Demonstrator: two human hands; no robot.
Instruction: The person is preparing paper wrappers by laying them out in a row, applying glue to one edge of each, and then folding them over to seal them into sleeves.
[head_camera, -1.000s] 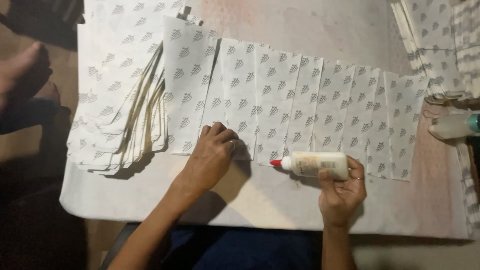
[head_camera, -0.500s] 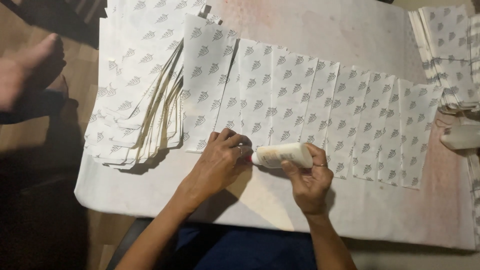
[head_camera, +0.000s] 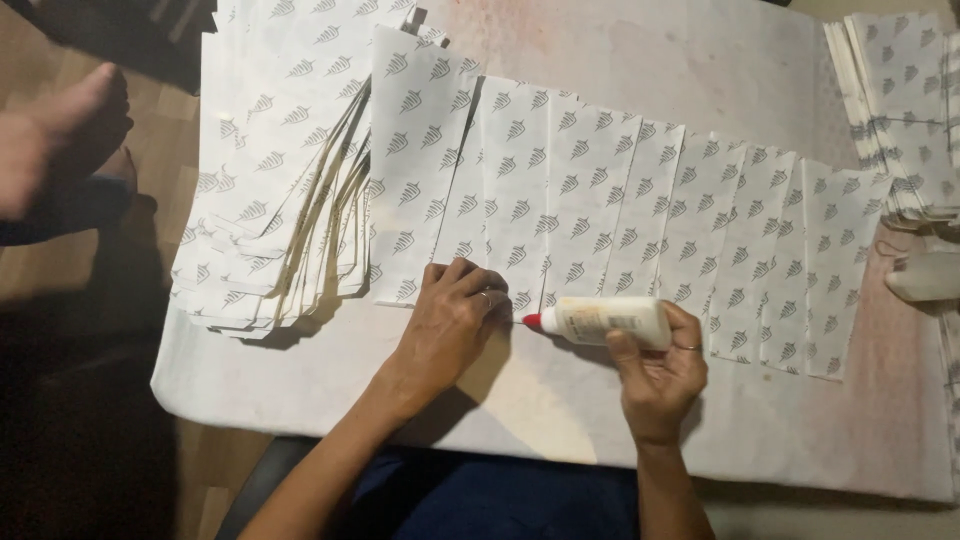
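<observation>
Two hands work at the near edge: the right hand (head_camera: 658, 375) grips a white glue bottle (head_camera: 605, 321) lying sideways, its red tip (head_camera: 531, 321) just beside the left hand (head_camera: 450, 320), whose curled fingers press down on the lower edge of a patterned paper sheet (head_camera: 515, 200). Beyond them a row of overlapping white sheets with grey leaf marks (head_camera: 700, 230) runs rightward across the pale, pink-stained table cover (head_camera: 720, 60), a fanned stack (head_camera: 280, 210) at left. Farther out, another stack (head_camera: 900, 110) fills the right corner, with dark floor (head_camera: 90, 420) past the cover's left edge.
</observation>
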